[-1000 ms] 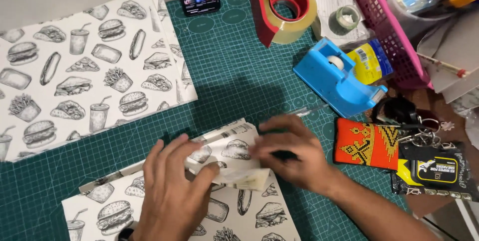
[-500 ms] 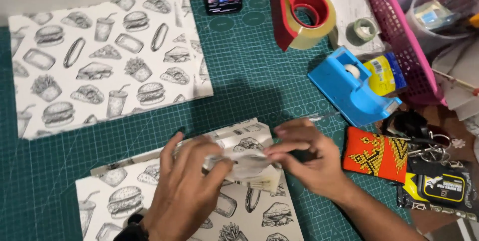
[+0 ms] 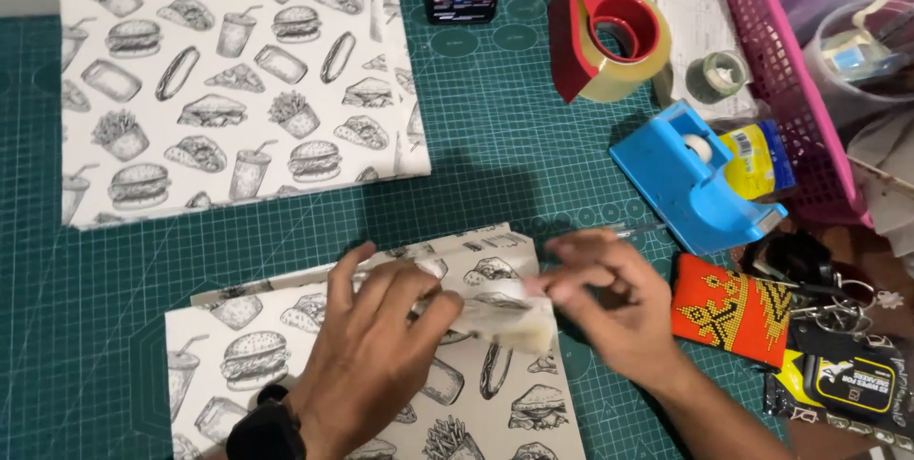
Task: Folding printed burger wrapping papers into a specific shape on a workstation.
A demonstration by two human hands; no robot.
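Both hands meet over a small packet wrapped in food-print paper, near the front of the green worktop — on a printed sheet. The left hand pinches its left end; the right hand — blurred — grips its right end. A blue tape dispenser sits just right.

Food-print paper flat w/ small folded piece atop.
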